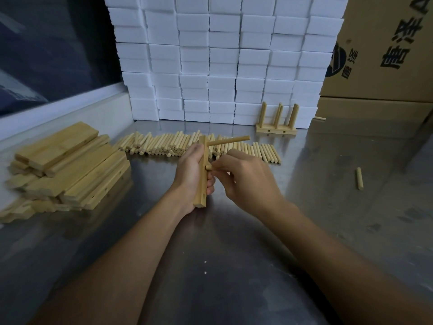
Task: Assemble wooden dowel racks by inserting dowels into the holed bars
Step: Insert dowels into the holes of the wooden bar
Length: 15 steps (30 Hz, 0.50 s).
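Steel tabletop (234, 266) is taking up the whole near half, with open room in front of the arms and off to the right. Farther back it's getting boxed in by a wall of white foam blocks (222, 55), and cardboard boxes (386, 55) are cut off at the right edge. The left hand (191, 174) is wrapping around a holed bar (203, 170), holding it roughly upright above the table, with one dowel (228, 140) already sticking out sideways near its top and one empty hole showing near the bottom. The right hand (243, 177) is pinching a second dowel (208, 168) at the bar's middle hole — only its tip is showing, the fingers are hiding the rest, so I can't tell how deep it's sitting. Just behind the hands a row of loose dowels (164, 144) is lying there, too many to count. A pile of bars (70, 170) is sitting at left, running out of frame. One finished rack (276, 123) is standing against the foam — six dowels as far as I can make out. Two stray dowels are lying on the right, one near the edge (359, 178) and one by the boxes (319, 118).
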### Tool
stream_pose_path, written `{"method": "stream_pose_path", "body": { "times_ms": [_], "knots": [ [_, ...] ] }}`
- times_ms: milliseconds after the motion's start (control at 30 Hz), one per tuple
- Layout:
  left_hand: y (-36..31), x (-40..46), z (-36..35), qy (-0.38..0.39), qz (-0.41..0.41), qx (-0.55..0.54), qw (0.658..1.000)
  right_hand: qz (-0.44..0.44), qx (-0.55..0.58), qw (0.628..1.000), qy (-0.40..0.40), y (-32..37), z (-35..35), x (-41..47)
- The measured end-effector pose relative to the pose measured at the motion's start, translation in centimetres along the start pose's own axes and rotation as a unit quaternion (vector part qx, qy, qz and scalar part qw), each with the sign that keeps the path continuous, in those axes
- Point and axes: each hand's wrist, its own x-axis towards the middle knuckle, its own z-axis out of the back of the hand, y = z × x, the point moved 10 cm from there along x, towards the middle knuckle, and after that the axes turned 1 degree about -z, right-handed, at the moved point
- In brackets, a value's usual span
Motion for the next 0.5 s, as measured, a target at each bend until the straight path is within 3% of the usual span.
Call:
{"method": "stream_pose_path", "body": {
  "times_ms": [367,500],
  "knots": [
    [-0.9,-0.3,0.2,-0.024,-0.018,0.077,0.997,0.025,-0.040,0.999,0.003,0.8,0.3,0.4],
    [-1.0,-0.6,-0.6,-0.013,-0.008,0.050,0.999,0.032,-0.039,0.998,-0.024,0.8,1.0,0.2]
  ]
}}
